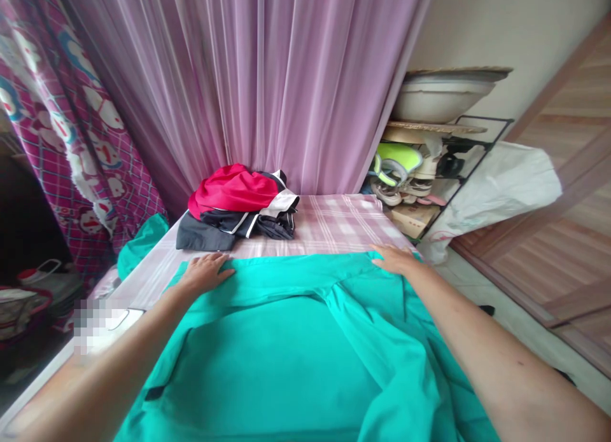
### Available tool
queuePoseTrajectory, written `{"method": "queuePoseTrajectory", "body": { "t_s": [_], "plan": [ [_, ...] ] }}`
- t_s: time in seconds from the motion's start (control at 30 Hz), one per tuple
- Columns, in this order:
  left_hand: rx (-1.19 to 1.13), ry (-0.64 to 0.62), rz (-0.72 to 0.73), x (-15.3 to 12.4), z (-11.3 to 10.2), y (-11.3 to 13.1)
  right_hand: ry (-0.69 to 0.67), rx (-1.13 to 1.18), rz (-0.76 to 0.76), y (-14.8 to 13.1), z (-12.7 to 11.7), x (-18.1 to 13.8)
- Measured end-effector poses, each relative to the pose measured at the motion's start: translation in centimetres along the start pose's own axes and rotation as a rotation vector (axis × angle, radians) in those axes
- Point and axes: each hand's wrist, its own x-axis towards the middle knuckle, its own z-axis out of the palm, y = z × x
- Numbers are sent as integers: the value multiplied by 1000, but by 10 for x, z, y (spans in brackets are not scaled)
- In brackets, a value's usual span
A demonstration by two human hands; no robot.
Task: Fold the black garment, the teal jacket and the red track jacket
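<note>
Across the near bed, head view: a teal garment [286, 353] lies spread flat over the pink checked sheet [334, 226] and fills the lower middle of the picture, with a fold running down its right half.
Left hand [206, 271]: palm down on the far left corner of the teal garment, fingers stretched out and slightly apart, clasping nothing.
Right hand [394, 259]: palm down on the far right corner of the same garment, fingers flat and loose, pinching no cloth.
Hands to each other: well apart, one at each end of the garment's far edge, both forearms reaching over the cloth.
Clothes pile [238, 207]: on the sheet beyond the left hand, clear of the teal garment. A red piece [233, 189] lies on top, black pieces with white trim lie under it, and a dark grey piece [205, 237] sticks out at the near left.
Second teal cloth [143, 241]: bunched at the bed's left edge, just beside the pile.
Lilac curtain [267, 79]: hangs behind the far end of the bed.
Patterned curtain [71, 130]: pink with cartoon figures, at the far left.
Wire rack [482, 143]: right of the bed, with a pale basin [439, 95] on top and shoes [405, 175] below.
White bag [506, 187]: beside the rack, in front of the wooden door [563, 238].
</note>
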Motion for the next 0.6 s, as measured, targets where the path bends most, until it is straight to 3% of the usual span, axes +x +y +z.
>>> {"method": "queuePoseTrajectory", "body": {
  "t_s": [0.13,0.2,0.37,0.5,0.6],
  "plan": [
    [75,-108,7,5,-19,-15,-86,-7,-22,8,-13,6],
    [117,-109,34,5,-28,-18,-5,-52,-37,8,-20,6],
    [179,46,5,7,-45,-11,287,-146,55,-6,-33,10],
    [183,153,-74,9,-35,4,272,-103,113,-35,-34,10],
    [121,224,-11,1,-15,19,269,67,-87,-70,-33,0]
  ]
}}
